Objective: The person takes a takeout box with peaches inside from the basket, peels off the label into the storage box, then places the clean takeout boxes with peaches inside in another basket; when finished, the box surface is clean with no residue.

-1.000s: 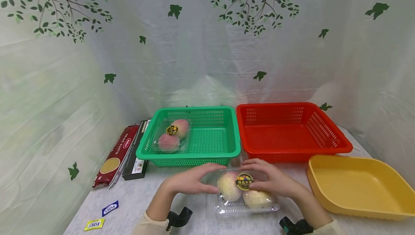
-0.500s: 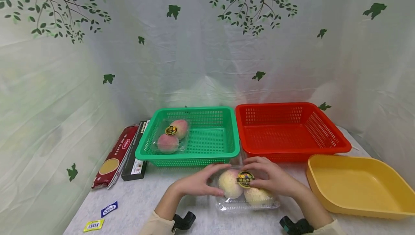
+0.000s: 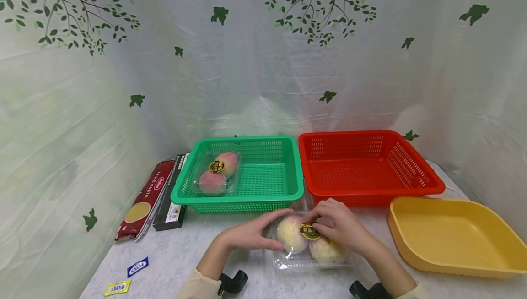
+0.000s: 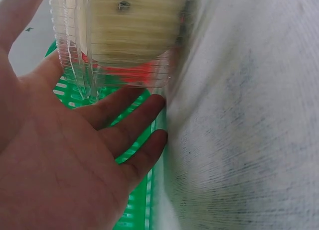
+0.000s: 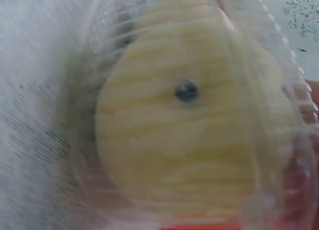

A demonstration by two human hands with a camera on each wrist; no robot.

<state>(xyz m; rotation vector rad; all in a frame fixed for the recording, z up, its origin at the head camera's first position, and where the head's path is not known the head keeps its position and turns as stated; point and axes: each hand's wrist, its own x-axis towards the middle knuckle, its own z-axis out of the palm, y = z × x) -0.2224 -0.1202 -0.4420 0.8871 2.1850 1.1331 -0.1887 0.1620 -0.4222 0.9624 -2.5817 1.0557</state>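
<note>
Steadying the clear fruit box [image 3: 310,263] on the desk [image 3: 197,264], left hand [image 3: 255,234] has thumb and fingers spread fairly straight along its left side, touching, not curled round. Right hand [image 3: 339,226] has bent fingers and thumb at the right part of the black-and-gold label [image 3: 309,231]; can't tell if pinching or only pressing. Label starts 精品, rest covered by fingers. Box sits near side, in front of the gap between the baskets; two pale yellow-pink fruits [image 3: 291,235] inside. Right wrist view blurred, fruit seen through ribbed plastic.

Far centre: green basket [image 3: 267,184] holding, at its left, a second clear box [image 3: 233,188] with two pink fruits, black-and-gold label too small to read. Red basket [image 3: 366,171] to its right; yellow tray [image 3: 457,237] nearer, far right. Left of green basket: dark red pack [image 3: 144,200] reading PRIMO GUSTO, red oval logo unclear; black box [image 3: 169,214] beside it, print unreadable. Near left: blue sachet [image 3: 137,267] and yellow sachet [image 3: 117,288], lettering too small to be sure.
</note>
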